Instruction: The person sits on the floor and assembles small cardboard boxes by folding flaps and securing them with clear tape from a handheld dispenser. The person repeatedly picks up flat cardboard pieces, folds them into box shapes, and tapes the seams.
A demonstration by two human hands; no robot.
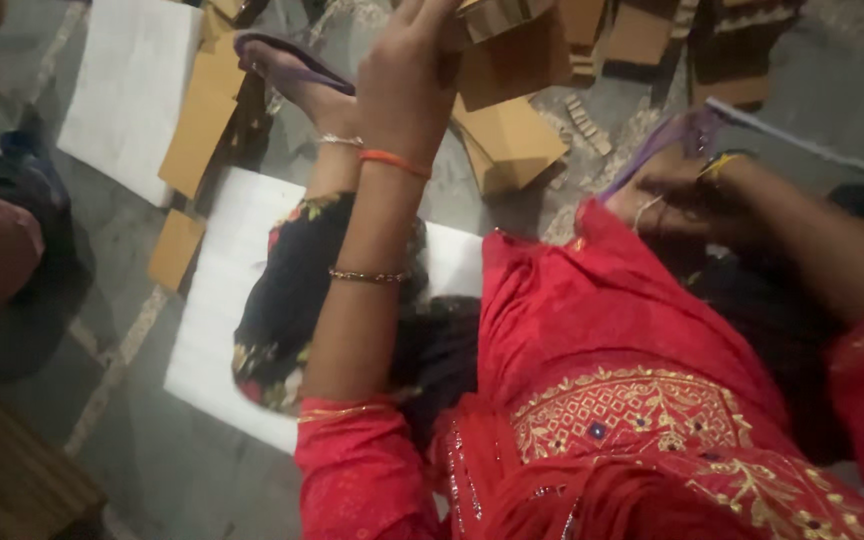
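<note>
My left hand [402,85] reaches up the middle of the view, an orange band on its wrist. Its fingers close on the edge of a brown cardboard piece [512,60] that sits among stacked cardboard pieces [497,15] at the top. More folded cardboard [512,145] lies on the floor just below it. My right hand [667,195], with a bangle on its wrist, rests low at the right by a purple sandal strap [652,150]; its fingers are blurred. My red embroidered garment [612,400] fills the lower right. My foot in a purple sandal [292,70] is stretched out to the left of the left hand.
White sheets [132,80] [222,300] lie on the grey floor, with flat brown cardboard pieces [197,125] [174,248] along their edges. Another person in dark clothes [2,240] sits at the left edge. A thin white strip [792,135] lies at the upper right.
</note>
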